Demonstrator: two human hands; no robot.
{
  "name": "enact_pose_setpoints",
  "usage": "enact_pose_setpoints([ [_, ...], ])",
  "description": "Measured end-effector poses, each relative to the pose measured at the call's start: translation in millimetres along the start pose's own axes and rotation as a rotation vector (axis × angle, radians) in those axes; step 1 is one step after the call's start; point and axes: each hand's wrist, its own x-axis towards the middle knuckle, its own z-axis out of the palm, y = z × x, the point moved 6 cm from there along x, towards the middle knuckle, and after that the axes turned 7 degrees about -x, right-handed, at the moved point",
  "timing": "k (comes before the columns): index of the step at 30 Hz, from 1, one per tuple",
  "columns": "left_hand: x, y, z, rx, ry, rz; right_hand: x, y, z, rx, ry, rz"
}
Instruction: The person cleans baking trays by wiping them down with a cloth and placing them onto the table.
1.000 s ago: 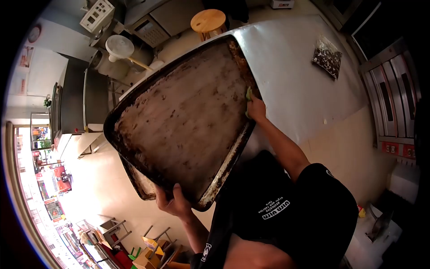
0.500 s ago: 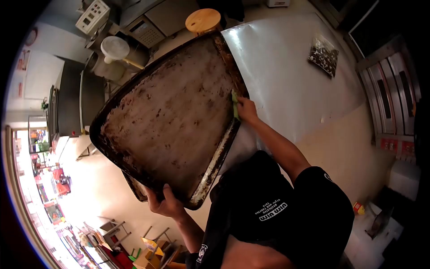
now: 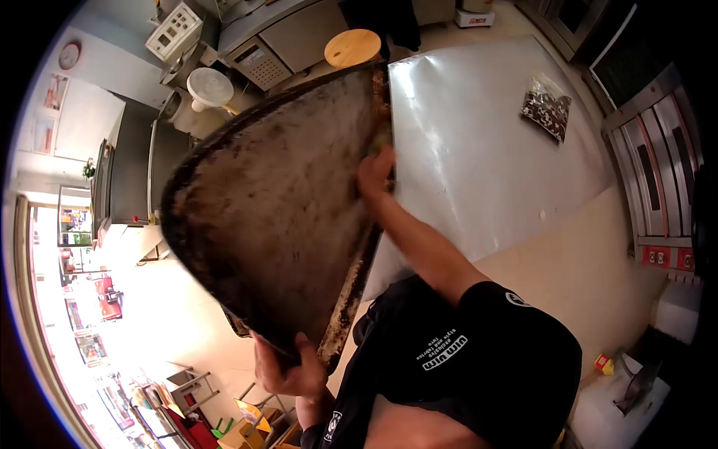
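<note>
Pale floor (image 3: 583, 243) spreads through this kitchen, and a shiny metal-topped table (image 3: 479, 150) fills the space ahead of the person. The left hand (image 3: 292, 373) grips the near corner of a large, dark, stained baking tray (image 3: 269, 187), thumb over the rim and fingers spread apart from it on the outer side. The right hand (image 3: 376, 173) is curled closed at the tray's right side, with a small green thing (image 3: 380, 142) at its fingertips, too blurred for me to say what it is. The tray stands tilted, its broad inner face turned to the person and its right side against the view of the table; whether it rests there I cannot tell. Below its left edge pokes the dark-edged corner of another piece (image 3: 238, 323). Farther out, a clear bag (image 3: 547, 112) of dark and white bits lies on the table's far right part. Past the table's far left corner stands a round wooden stool (image 3: 353, 48), with a white lidded container (image 3: 209, 88) to its left, and a metal oven-like unit (image 3: 652, 176) lines the right side.
</note>
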Motion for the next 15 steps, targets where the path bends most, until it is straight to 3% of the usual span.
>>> enact_pose_setpoints([
  [1, 1, 0, -5, -0.051, 0.064, -0.040, -29, -34, -23, -0.014, 0.101, -0.181],
  [3, 2, 1, -21, 0.013, 0.102, -0.047, -50, -43, -19, 0.235, -0.271, 0.158],
  [6, -6, -5, -41, 0.018, 0.223, -0.128, -25, -22, -23, 0.187, -0.199, 0.191],
  [8, -12, 0, -46, 0.040, 0.177, -0.107, -4, -15, -30, 0.174, -0.191, 0.343],
  [10, -14, 7, -51, 0.100, 0.120, -0.093, -23, -36, -33, 0.204, -0.186, 0.363],
  [12, -12, 15, -54, 0.052, 0.203, -0.220, -93, -65, -4, 0.320, -0.259, 0.290],
  [13, -6, 21, -55, 0.024, 0.249, -0.175, -128, -78, 11, 0.380, -0.298, 0.256],
  [15, -7, 16, -65, 0.055, 0.298, -0.130, -142, -104, -34, 0.291, -0.423, 0.013],
])
